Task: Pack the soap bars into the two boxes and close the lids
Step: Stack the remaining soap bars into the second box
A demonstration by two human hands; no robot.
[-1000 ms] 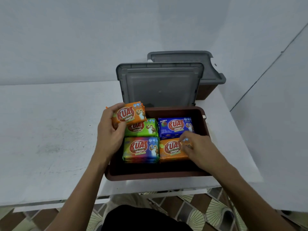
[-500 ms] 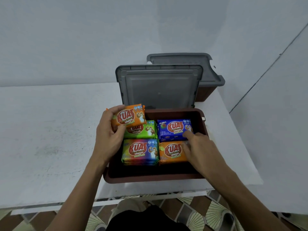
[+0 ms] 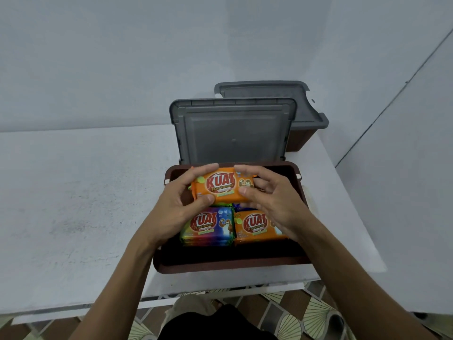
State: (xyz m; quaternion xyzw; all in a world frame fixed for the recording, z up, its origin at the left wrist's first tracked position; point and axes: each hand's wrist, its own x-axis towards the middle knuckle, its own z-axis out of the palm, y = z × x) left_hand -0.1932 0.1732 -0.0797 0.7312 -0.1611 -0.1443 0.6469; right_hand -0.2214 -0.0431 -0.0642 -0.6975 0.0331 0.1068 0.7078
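Note:
An orange soap bar hangs over the back half of the near brown box. My left hand grips its left end and my right hand holds its right end. In the box's front row lie a rainbow-wrapped soap bar and another orange soap bar. The green and blue bars in the back row are almost fully hidden under the held bar. The near box's grey lid stands upright. Behind it, the second brown box has its grey lid down.
Both boxes sit at the right end of a white table, close to its right edge. A pale wall rises behind and to the right. Patterned floor tiles and my lap show below the table's front edge.
My left hand has carried the orange bar rightwards over the box's back row. My right hand left the bars in the box and took hold of the held bar's right end.

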